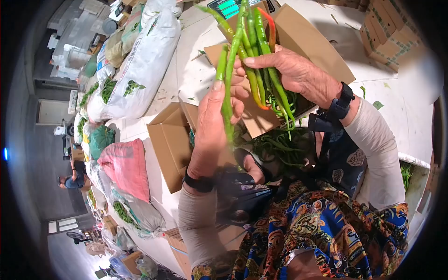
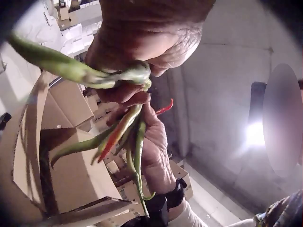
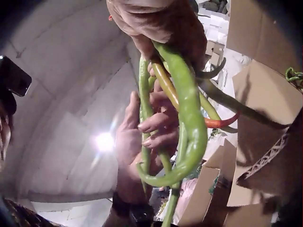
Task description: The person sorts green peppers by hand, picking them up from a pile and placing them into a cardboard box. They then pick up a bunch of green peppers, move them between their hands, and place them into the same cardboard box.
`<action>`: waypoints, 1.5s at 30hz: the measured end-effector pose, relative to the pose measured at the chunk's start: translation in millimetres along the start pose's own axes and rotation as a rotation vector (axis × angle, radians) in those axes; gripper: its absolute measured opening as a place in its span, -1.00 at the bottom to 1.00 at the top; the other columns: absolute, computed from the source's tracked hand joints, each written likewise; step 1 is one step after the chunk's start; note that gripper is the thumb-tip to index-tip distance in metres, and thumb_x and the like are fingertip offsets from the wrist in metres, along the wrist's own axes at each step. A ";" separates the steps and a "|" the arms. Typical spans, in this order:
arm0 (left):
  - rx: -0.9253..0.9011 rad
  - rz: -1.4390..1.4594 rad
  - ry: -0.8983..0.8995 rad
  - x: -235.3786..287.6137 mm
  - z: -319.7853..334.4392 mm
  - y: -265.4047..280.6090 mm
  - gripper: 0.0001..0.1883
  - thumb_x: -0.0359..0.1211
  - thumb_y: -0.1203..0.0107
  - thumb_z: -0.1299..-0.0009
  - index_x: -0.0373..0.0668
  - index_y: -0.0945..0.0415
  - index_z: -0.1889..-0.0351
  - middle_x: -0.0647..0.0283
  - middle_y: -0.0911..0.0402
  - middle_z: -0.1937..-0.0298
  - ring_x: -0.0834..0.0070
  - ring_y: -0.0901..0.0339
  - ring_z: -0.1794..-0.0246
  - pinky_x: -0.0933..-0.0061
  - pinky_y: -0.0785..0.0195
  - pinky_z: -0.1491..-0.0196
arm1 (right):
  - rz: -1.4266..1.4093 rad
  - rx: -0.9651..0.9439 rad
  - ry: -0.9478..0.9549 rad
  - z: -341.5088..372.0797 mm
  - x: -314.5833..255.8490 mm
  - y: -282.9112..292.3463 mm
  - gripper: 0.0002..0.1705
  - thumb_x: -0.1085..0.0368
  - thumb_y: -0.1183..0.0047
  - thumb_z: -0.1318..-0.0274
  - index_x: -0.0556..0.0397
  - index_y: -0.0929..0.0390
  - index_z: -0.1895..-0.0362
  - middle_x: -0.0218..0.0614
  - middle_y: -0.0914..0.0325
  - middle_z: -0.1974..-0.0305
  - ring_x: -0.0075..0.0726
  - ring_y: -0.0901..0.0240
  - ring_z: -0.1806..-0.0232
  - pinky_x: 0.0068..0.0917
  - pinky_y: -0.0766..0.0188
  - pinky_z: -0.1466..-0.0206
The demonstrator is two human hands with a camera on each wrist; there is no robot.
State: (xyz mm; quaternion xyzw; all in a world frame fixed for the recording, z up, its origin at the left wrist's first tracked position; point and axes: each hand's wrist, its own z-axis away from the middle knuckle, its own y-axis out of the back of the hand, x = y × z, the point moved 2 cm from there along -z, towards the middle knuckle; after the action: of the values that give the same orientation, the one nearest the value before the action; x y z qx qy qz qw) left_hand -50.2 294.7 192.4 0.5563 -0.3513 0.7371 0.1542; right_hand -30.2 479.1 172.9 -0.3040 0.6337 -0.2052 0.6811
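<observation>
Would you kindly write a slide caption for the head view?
Left hand and right hand each hold long peppers, mostly green, near an open box.

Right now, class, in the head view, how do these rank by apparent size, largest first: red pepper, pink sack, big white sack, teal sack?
1. Big white sack
2. Pink sack
3. Teal sack
4. Red pepper, judged by its visible part

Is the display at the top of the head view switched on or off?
On: the display, partly behind the held peppers, shows bright green panels.
</observation>
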 end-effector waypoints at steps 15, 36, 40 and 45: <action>0.049 0.349 -0.205 -0.2 1.9 30.6 -0.67 -0.33 0.11 -0.52 -0.33 -0.27 -0.15 0.42 -0.17 0.48 0.69 -0.09 0.54 0.64 -0.05 0.45 | -0.017 -0.002 0.024 -2.5 1.7 4.9 -0.60 0.42 -0.09 -0.14 0.21 -0.42 -0.08 -0.14 -0.56 0.06 -0.31 -0.55 0.08 -0.41 -0.53 -0.05; 0.191 -0.022 -0.207 -11.9 -10.1 -14.3 -0.79 -0.54 -0.09 -0.33 -0.30 -0.43 0.08 0.32 -0.47 0.39 0.70 -0.35 0.51 0.74 -0.05 0.59 | 1.280 0.148 0.567 10.4 19.6 -21.0 -0.47 0.46 -0.09 0.13 0.25 -0.25 -0.01 0.14 -0.45 0.26 0.36 -0.37 0.12 0.01 -0.34 0.11; 0.190 0.015 -0.195 -13.1 -11.6 -12.6 -0.83 -0.53 -0.08 -0.34 -0.33 -0.45 0.13 0.31 -0.47 0.42 0.68 -0.35 0.54 0.74 -0.07 0.60 | 1.282 0.155 0.592 9.5 18.6 -22.4 -0.39 0.47 -0.10 0.12 0.22 -0.18 -0.08 0.17 -0.41 0.15 0.35 -0.36 0.06 -0.01 -0.34 0.09; 0.135 0.024 -0.209 -16.3 -8.9 -7.7 -0.85 -0.53 -0.05 -0.34 -0.34 -0.44 0.14 0.30 -0.47 0.41 0.67 -0.35 0.53 0.73 -0.11 0.60 | 1.106 -0.032 0.355 12.0 10.3 -21.2 -0.34 0.42 -0.14 0.11 0.18 -0.15 -0.12 0.14 -0.41 0.13 0.28 -0.37 0.07 -0.12 -0.35 0.08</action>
State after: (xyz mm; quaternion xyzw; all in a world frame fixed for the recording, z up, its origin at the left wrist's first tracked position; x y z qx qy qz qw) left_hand -46.4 308.9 178.8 0.6351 -0.3215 0.6988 0.0701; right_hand -14.9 458.7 179.7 0.1009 0.8058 0.1427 0.5657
